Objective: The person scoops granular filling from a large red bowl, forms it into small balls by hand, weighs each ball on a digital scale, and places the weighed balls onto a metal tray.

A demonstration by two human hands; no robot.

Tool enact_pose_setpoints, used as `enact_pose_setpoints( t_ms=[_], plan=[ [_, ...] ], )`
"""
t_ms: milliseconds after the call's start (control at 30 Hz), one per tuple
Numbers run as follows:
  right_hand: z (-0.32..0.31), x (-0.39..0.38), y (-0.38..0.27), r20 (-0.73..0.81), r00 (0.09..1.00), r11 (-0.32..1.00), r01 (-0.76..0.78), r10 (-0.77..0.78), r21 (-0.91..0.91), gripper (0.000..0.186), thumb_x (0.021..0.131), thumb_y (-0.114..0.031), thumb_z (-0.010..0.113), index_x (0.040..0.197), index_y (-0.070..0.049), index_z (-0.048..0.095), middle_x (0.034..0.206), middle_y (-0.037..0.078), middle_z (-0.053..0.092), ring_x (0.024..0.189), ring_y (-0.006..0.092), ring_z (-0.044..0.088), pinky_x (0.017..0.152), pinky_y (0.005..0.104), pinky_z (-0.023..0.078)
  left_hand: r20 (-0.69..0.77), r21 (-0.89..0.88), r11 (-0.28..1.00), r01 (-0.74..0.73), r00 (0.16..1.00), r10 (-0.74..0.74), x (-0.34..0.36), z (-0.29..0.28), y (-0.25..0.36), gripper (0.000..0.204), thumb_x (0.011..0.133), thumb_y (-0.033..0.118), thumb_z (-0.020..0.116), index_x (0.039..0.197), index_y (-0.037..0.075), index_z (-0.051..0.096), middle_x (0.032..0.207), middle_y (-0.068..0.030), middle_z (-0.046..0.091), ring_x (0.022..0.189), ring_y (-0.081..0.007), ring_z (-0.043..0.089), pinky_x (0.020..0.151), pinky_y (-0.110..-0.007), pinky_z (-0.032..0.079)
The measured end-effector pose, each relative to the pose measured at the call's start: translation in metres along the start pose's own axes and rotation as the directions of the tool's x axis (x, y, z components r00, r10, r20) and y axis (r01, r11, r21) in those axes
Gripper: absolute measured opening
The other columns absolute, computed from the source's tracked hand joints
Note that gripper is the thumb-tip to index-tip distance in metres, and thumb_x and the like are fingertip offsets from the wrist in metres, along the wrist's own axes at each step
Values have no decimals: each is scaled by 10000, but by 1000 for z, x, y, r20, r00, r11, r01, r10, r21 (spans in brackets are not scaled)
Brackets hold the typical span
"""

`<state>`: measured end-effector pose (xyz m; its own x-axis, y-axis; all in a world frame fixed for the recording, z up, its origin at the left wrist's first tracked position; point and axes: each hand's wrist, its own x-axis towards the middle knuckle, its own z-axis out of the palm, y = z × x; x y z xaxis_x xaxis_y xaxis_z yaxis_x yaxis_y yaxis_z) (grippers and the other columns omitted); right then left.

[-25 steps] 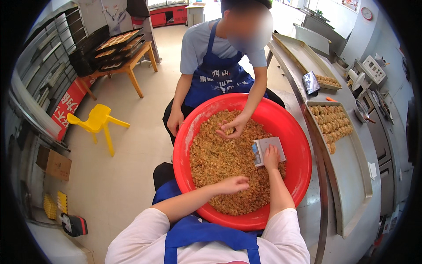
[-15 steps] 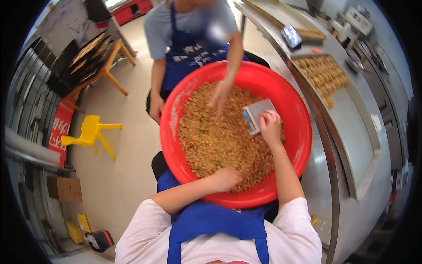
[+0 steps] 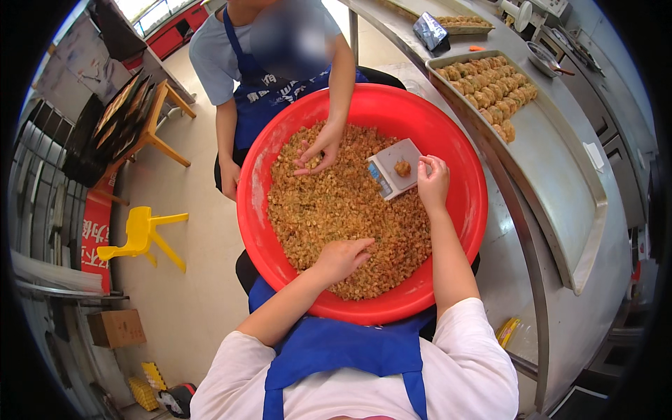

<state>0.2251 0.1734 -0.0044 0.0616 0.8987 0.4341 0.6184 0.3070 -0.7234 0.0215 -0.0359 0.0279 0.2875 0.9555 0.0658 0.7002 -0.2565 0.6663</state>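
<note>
One ball [image 3: 402, 168] is sitting on one scale [image 3: 386, 162], which is lying on the mix [image 3: 329, 203] in the far right part of the basin [image 3: 406, 112]. The right hand [image 3: 434, 180] is hovering at the basin's right side, just beside the scale, half open, fingers bent, seemingly gripping nothing; I cannot tell whether it is touching the scale. The left hand [image 3: 345, 259] is hanging over the basin's near part, thumb and fingers apart, showing no hold. The step in hand seems to be weighing; lifting the ball would be calling for a light pinch. One co-worker's hand [image 3: 320, 150] is reaching over the basin's far left part. Right of the basin, one table [image 3: 591, 297] is carrying two trays [image 3: 570, 203], their balls [image 3: 490, 87] packing too closely to count, and one phone [image 3: 430, 31].
</note>
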Motion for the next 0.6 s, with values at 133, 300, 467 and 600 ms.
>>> enact_pose_setpoints(
  t_ms=[133,300,467,600],
  plan=[
    [13,-10,-6,114,993,999,38,-33,-36,244,865,-187,633,1066,-51,654,1191,163,570,1137,345,513,978,447,413,37,-53,997,64,997,-62,-2,5,-11,205,903,186,615,1075,90,669,954,-113,695,874,-279,665,769,-378,526],
    [51,-4,13,465,885,933,197,-37,-300,463,846,-201,659,1281,-89,549,1338,187,465,1218,389,447,1003,474,393,-176,-178,983,32,982,-64,6,12,-28,219,937,131,551,1110,40,651,988,-114,697,873,-244,677,758,-343,534],
    [65,3,28,538,838,962,64,93,-265,437,866,-131,629,1287,-54,541,1302,196,505,1176,364,500,975,441,428,27,-700,647,301,917,-398,14,5,-35,248,984,147,507,1157,-4,601,927,-56,679,704,-137,653,623,-267,536],
    [59,-19,-49,589,781,940,-326,210,97,403,882,-70,604,1277,-26,537,1150,151,604,1062,260,593,897,359,479,124,-862,370,347,851,-510,13,-4,-34,193,983,193,542,1077,43,617,862,-8,635,579,-73,519,505,-219,431]
  ],
)
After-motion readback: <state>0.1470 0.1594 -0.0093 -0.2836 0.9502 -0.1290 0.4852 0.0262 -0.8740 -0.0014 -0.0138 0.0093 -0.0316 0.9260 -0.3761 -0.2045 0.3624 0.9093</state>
